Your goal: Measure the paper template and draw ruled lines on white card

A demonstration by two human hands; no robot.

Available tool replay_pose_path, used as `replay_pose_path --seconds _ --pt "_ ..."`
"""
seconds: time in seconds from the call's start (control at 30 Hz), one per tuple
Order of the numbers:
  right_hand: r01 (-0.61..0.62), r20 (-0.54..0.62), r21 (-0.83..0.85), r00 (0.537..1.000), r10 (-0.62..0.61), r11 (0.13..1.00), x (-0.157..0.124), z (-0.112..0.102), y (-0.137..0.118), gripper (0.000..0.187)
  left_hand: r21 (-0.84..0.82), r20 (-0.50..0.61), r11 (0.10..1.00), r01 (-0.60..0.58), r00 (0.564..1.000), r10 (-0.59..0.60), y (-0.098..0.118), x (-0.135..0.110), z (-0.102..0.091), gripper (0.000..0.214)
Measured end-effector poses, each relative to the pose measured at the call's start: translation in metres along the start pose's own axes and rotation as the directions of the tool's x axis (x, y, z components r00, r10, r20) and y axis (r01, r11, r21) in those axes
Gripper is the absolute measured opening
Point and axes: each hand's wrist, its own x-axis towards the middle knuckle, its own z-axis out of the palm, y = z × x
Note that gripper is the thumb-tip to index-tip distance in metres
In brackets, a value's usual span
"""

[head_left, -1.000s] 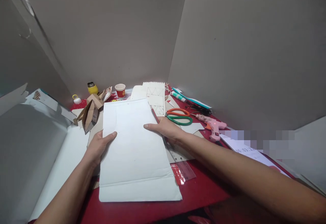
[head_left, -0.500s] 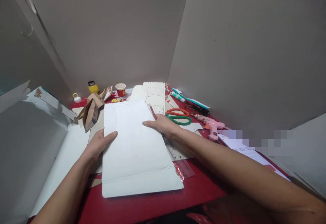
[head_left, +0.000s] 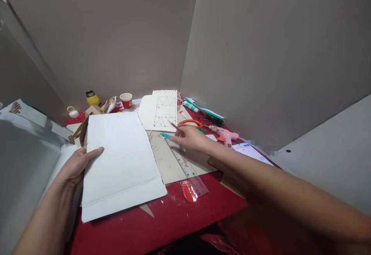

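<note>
My left hand (head_left: 77, 164) grips the left edge of a large white cardboard sheet (head_left: 121, 162), thumb on top; the sheet lies flat on the red table (head_left: 162, 228). My right hand (head_left: 191, 141) is off the sheet, slightly blurred, with fingers stretched out low over a clear plastic ruler (head_left: 189, 172) and a brown cardboard piece (head_left: 171, 166). A red pencil (head_left: 174, 126) pokes out from behind its fingers, and a small teal tool (head_left: 165, 135) lies just at the fingertips.
Behind the right hand lie orange and green scissors (head_left: 191, 123), a pink glue gun (head_left: 226, 134) and a glue tube (head_left: 191, 107). A card with drawn triangles (head_left: 165, 110), a red paper cup (head_left: 126, 100) and a yellow bottle (head_left: 92, 97) stand at the back. Grey boards (head_left: 23, 162) wall the left.
My right hand let go of the white sheet and moved right over the ruler. My left hand slid the sheet to the left, uncovering the brown cardboard and ruler.
</note>
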Motion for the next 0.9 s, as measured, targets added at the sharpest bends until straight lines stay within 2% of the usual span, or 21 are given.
replay_pose_path --seconds 0.13,0.27,0.4,0.6,0.67,0.73,0.83,0.9 --pt "0.046 0.049 -0.184 0.998 -0.038 0.982 -0.024 0.009 0.015 0.027 0.026 0.011 0.999 0.041 0.999 -0.042 0.001 -0.001 0.000 0.041" --pt "0.069 0.083 -0.217 0.995 -0.052 0.974 -0.035 0.018 0.021 0.017 0.103 0.143 0.994 0.046 0.988 -0.061 -0.002 -0.006 0.010 0.050" --pt "0.059 0.108 -0.120 0.993 -0.046 0.991 -0.030 0.014 0.020 0.022 0.183 0.179 0.983 0.027 0.982 -0.061 -0.001 -0.012 0.016 0.068" --pt "-0.088 0.088 0.191 0.994 0.072 0.978 -0.024 -0.009 0.016 0.022 0.228 0.049 0.970 0.083 0.994 -0.097 -0.001 -0.012 0.013 0.087" --pt "-0.128 0.088 0.317 0.991 0.106 0.940 -0.025 -0.014 0.012 0.019 0.225 0.062 0.972 0.065 0.995 -0.081 -0.003 -0.010 0.014 0.083" --pt "-0.153 0.100 0.427 0.987 0.122 0.891 -0.026 -0.013 0.006 0.016 0.233 0.136 0.972 0.017 0.989 -0.050 -0.006 -0.009 0.019 0.070" --pt "-0.198 0.158 0.536 0.979 0.133 0.821 -0.029 -0.003 -0.006 0.012 0.290 0.274 0.955 -0.054 0.961 -0.028 -0.012 -0.008 0.029 0.043" --pt "-0.243 0.219 0.578 0.966 0.140 0.779 -0.031 0.007 -0.014 0.011 0.363 0.316 0.928 -0.079 0.948 -0.043 -0.016 -0.007 0.034 0.033"
